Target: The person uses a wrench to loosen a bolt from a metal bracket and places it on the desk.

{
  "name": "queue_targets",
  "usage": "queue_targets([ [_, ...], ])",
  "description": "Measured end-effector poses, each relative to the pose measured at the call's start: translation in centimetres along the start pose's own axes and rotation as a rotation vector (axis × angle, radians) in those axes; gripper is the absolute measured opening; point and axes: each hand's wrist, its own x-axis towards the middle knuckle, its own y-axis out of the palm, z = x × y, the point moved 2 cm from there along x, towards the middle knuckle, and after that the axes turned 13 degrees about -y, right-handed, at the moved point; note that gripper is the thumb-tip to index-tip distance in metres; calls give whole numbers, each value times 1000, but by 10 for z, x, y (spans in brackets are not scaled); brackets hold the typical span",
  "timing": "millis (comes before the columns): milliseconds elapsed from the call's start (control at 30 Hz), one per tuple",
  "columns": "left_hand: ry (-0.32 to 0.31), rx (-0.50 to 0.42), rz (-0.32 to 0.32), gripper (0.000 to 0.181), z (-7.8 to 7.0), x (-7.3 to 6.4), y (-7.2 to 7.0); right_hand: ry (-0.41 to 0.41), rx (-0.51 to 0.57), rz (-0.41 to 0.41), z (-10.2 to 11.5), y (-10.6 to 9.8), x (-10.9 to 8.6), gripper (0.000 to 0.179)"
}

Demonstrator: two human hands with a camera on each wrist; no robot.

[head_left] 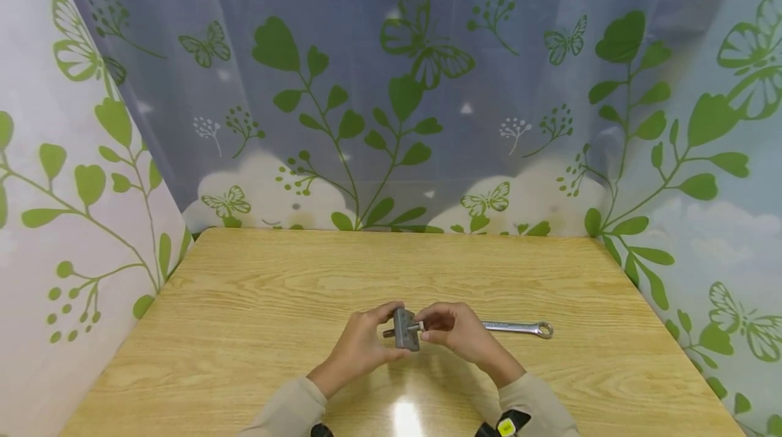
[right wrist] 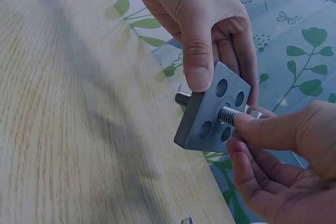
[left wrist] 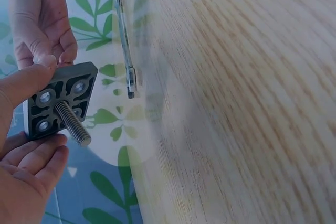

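My left hand (head_left: 362, 342) grips a grey square plate (right wrist: 195, 121) by its edges, thumb on one edge and fingers on the opposite one. A threaded bolt (left wrist: 72, 123) runs through the plate's middle and sticks out on both faces. Round holes sit near the plate's corners; its other face, in the left wrist view, is ribbed. On the right side, my right hand (head_left: 459, 334) pinches the bolt's end between thumb and fingers. A silver hex piece (right wrist: 256, 114) shows at those fingertips, partly covered by the thumb. The plate is held up over the table.
A silver wrench (head_left: 516, 328) lies on the wooden table (head_left: 275, 288) to the right, its ring end pointing away from my right hand, which hides its other end. A curtain (head_left: 342, 172) with green leaves and butterflies hangs behind the table and along its sides.
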Motion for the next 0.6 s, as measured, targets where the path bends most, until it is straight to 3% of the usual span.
queue_targets([
  [167,13,-5,-26,70,0,0,0,47,-13,10,-6,-1,0,39],
  [433,42,-1,-42,69,-3,0,1,194,48,31,-9,3,2,62],
  [600,53,3,-47,69,-3,0,2,206,18,24,-8,4,3,61],
])
